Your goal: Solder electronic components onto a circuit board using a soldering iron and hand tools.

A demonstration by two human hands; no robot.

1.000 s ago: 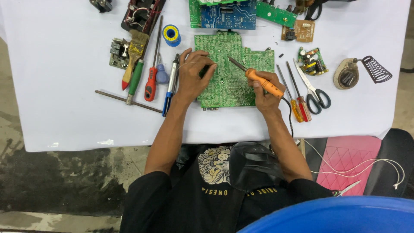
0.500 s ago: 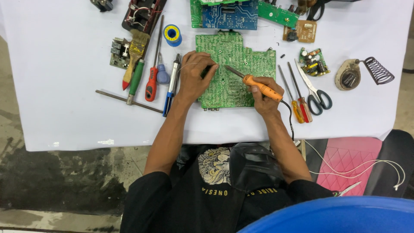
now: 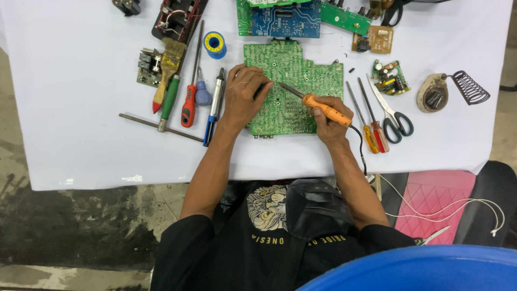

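Large green circuit board [image 3: 293, 89] flat on the white-covered table [image 3: 70, 108], solder side up. Left hand [image 3: 245, 97] pressed down on it, fingers curled, steadying. Right hand [image 3: 328, 121] clenched round an orange-handled soldering iron [image 3: 318, 105], tip angled onto the board. Screwdrivers [image 3: 188, 102], scissors [image 3: 393, 116], iron stand [image 3: 449, 91] alongside; stained concrete floor [image 3: 64, 231] below.

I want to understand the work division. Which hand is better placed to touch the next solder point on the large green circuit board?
Probably the right hand: it grips the orange-handled soldering iron, tip on the large green circuit board. The left hand rests on the board's left part.
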